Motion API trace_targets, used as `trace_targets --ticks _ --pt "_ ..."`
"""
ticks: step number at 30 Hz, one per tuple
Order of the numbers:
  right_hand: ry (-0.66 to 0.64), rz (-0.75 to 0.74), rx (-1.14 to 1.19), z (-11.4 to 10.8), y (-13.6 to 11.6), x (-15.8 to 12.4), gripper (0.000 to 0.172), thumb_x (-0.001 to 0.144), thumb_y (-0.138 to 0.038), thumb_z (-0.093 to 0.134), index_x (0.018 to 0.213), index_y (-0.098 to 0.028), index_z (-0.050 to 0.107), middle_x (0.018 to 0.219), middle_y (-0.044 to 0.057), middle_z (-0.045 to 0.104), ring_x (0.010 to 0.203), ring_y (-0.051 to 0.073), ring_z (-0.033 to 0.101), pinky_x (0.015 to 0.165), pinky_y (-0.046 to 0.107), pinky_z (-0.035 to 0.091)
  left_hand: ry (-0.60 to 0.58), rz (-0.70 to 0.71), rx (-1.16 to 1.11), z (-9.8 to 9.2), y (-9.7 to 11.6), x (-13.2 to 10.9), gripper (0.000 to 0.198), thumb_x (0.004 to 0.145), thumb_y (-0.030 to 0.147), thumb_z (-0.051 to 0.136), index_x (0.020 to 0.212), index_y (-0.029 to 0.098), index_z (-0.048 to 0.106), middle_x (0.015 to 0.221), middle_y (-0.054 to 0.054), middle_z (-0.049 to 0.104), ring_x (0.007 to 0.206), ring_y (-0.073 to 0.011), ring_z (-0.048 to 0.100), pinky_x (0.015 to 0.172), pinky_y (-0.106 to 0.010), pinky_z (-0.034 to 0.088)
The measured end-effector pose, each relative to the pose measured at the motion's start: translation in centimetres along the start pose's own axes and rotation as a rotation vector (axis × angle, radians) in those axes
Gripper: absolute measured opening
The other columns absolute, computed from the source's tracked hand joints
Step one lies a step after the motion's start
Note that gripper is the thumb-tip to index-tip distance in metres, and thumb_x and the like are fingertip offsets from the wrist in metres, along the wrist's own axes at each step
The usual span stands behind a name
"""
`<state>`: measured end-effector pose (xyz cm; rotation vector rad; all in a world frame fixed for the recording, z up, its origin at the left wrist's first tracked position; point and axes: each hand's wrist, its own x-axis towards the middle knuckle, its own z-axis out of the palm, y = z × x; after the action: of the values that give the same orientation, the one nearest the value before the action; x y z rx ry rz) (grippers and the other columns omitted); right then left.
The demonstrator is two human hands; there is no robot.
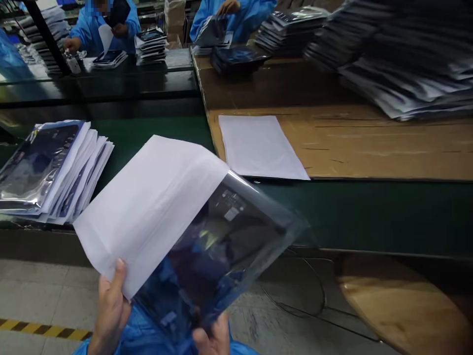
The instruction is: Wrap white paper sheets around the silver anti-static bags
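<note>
My left hand (111, 310) grips the lower edge of a white paper sheet (148, 207), with the thumb on top. The sheet sticks out of the open end of a transparent plastic bag (225, 246), and my right hand (212, 337) holds the bag's near edge. The bag tilts across my body, and my blue sleeve shows through it. Just beyond it, a loose stack of bagged flat packets (51, 167) lies on the green belt. A flat white sheet (258, 148) rests on brown cardboard.
A green conveyor belt (369, 212) runs across the view below a cardboard-topped bench (332, 143). A blurred pile of packets (399, 64) sits at upper right. Two blue-sleeved co-workers (103, 29) (232, 19) handle packets beyond. Below are a round wooden seat (399, 305), a loose cable (306, 305) and floor tape (44, 329).
</note>
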<state>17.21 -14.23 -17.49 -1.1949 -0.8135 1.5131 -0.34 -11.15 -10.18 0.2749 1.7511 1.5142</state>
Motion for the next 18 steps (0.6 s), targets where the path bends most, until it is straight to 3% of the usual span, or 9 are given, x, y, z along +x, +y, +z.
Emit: trace_targets --ticks 2,4,5,7,10,12,18 --pt "0.017 -0.092 0.055 -2.6 -0.5 1.1 0.056 0.071 -0.066 0.06 0.108 -0.024 0.065 0.096 0.01 0.072 0.089 0.031 0.066 0.078 0.045 0.053 0.037 0.041 0.056 -2.7 -0.6 1.0 0.082 0.064 0.066 0.064 0.128 0.018 0.049 0.103 -0.009 0.071 0.103 -0.0295 0.064 0.091 -0.041 0.052" --pt "0.206 -0.19 0.035 -5.1 -2.3 2.9 0.035 0.083 -0.052 0.056 0.104 -0.025 0.066 0.097 0.008 0.071 0.085 0.025 0.066 0.077 0.041 0.052 0.07 0.067 0.115 -5.7 -1.7 2.4 0.09 0.052 0.068 0.071 0.124 0.017 0.053 0.097 -0.008 0.073 0.103 -0.0316 0.063 0.093 -0.042 0.051" --pt "0.294 -0.225 0.009 -6.0 -3.4 3.9 0.029 0.086 -0.045 0.056 0.104 -0.025 0.065 0.102 0.008 0.069 0.09 0.024 0.065 0.081 0.041 0.05 0.037 0.054 0.171 -7.0 -2.3 3.2 0.087 0.05 0.067 0.073 0.12 0.017 0.056 0.097 -0.008 0.074 0.104 -0.0321 0.063 0.095 -0.043 0.049" --pt "0.281 -0.225 -0.032 -6.8 -5.3 5.4 0.028 0.086 -0.042 0.057 0.105 -0.024 0.066 0.106 0.008 0.068 0.099 0.025 0.062 0.086 0.042 0.048 -0.064 0.052 0.304 -8.7 -3.7 4.5 0.078 0.05 0.067 0.073 0.108 0.017 0.063 0.095 -0.009 0.074 0.104 -0.0334 0.062 0.097 -0.044 0.048" --pt "0.061 -0.052 -0.07 -6.1 -5.8 6.8 0.034 0.079 -0.047 0.064 0.101 -0.021 0.069 0.1 0.009 0.071 0.095 0.026 0.063 0.081 0.038 0.05 -0.276 -0.034 0.444 -8.8 -5.8 5.7 0.066 0.05 0.066 0.074 0.093 0.016 0.068 0.098 -0.012 0.074 0.103 -0.035 0.063 0.097 -0.047 0.046" --pt "0.009 0.046 -0.072 -5.3 -4.6 7.1 0.033 0.076 -0.047 0.067 0.093 -0.019 0.072 0.09 0.007 0.073 0.082 0.023 0.065 0.07 0.033 0.051 -0.363 -0.106 0.464 -8.1 -7.0 6.0 0.066 0.05 0.065 0.074 0.092 0.015 0.067 0.099 -0.014 0.074 0.102 -0.0351 0.064 0.096 -0.047 0.047" --pt "0.211 0.08 -0.03 -6.3 0.0 6.0 0.033 0.07 -0.046 0.072 0.084 -0.017 0.07 0.067 0.003 0.072 0.061 0.018 0.063 0.054 0.026 0.047 -0.383 -0.2 0.416 -7.2 -9.0 6.0 0.07 0.052 0.075 0.066 0.088 0.014 0.067 0.091 -0.014 0.075 0.098 -0.0344 0.066 0.093 -0.048 0.048"
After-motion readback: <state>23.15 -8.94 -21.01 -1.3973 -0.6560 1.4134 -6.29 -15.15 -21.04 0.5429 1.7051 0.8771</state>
